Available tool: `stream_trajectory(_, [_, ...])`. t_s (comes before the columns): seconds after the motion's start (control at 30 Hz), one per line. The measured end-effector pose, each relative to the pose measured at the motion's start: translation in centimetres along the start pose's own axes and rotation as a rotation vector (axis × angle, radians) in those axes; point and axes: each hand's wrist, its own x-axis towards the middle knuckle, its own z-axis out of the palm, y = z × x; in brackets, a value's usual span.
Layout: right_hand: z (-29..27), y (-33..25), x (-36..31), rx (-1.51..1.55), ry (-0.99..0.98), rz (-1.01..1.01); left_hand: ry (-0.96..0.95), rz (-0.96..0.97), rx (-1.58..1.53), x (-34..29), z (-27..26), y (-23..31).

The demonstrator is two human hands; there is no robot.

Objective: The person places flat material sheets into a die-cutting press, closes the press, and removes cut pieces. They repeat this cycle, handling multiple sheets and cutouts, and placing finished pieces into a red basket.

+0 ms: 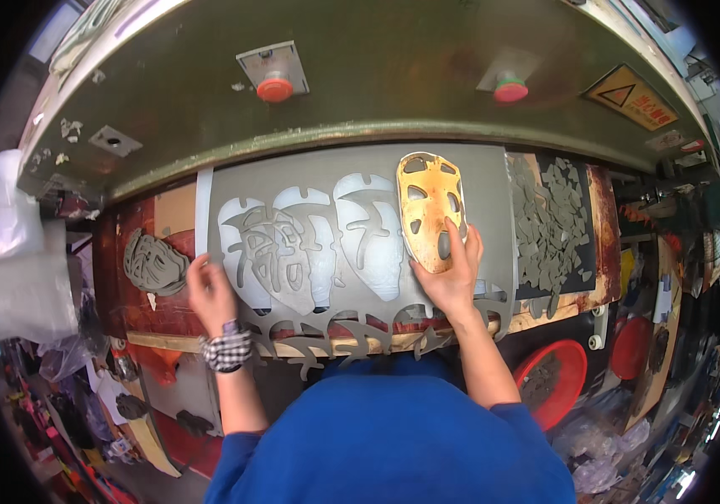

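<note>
My right hand grips the lower end of a yellow cutting die, an elongated oval frame with several openings. The die rests on a grey foam sheet, to the right of the cut-out shapes. My left hand, with a checkered band at the wrist, is by the sheet's left edge. Its fingers are loosely bent and partly apart, with nothing visible in them. Between my hands, loose cut grey pieces lie over a cut-out that shows the pale board beneath.
A stack of cut grey pieces sits at the left, and many small scraps at the right. Leftover grey webbing hangs over the front edge. Ahead stands a green machine beam with two red buttons. A red basin is low on the right.
</note>
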Motion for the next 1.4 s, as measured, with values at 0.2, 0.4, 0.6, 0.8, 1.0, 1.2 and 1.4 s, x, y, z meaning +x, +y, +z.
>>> stream_trajectory(0.2, [-6.6, 1.0, -2.0, 0.938, -0.136, 0.538, -0.821, 0.142, -0.515, -8.3, 10.7, 12.7])
stream_trajectory(0.4, [-8.5, 1.7, -4.1, 1.185, -0.089, 0.653, -0.988, -0.038, -0.566, -13.1, 16.8, 16.9])
stream_trajectory(0.6, [-12.0, 5.7, -6.1, 1.414, 0.319, 0.646, -0.484, -0.148, -0.487, -6.9, 8.5, 12.2])
stream_trajectory(0.8, [-14.9, 7.7, -8.4, 1.763, 0.472, 0.528, -0.353, -0.336, -0.629, -2.9, -0.4, 3.6])
stream_trajectory(1.0, [-14.7, 7.3, -7.5, 0.905, 0.307, 0.671, -0.403, -0.325, -0.566, -5.2, 0.2, 3.5])
stream_trajectory(1.2, [-9.3, 6.7, -5.4, -0.082, -0.018, 0.142, -0.459, -0.270, -0.561, -3.9, -0.9, 3.0])
stream_trajectory(1.4, [-8.5, 8.3, -4.8, -0.152, -0.057, 0.058, -0.196, -0.274, -0.218, -4.2, -5.6, -4.9])
